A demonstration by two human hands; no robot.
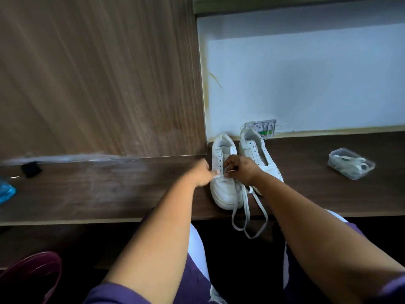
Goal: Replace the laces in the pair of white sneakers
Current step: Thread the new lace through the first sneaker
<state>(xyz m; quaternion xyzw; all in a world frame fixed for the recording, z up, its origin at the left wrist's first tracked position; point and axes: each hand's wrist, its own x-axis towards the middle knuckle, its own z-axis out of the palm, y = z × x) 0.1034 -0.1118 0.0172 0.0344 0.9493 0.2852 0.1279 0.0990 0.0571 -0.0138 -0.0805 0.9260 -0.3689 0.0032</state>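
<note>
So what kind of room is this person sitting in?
Probably a study nook or built-in desk in a home or dorm, though that is a guess: a long dark wood counter, a wood-grain side panel, and a wall socket plate hanging open with wires showing.

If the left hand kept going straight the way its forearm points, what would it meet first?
Probably the left sneaker: the left hand, blurred, is already at its lace area, where the lace is threaded. The right hand lies just beyond. Depth is unclear in this one view.
</note>
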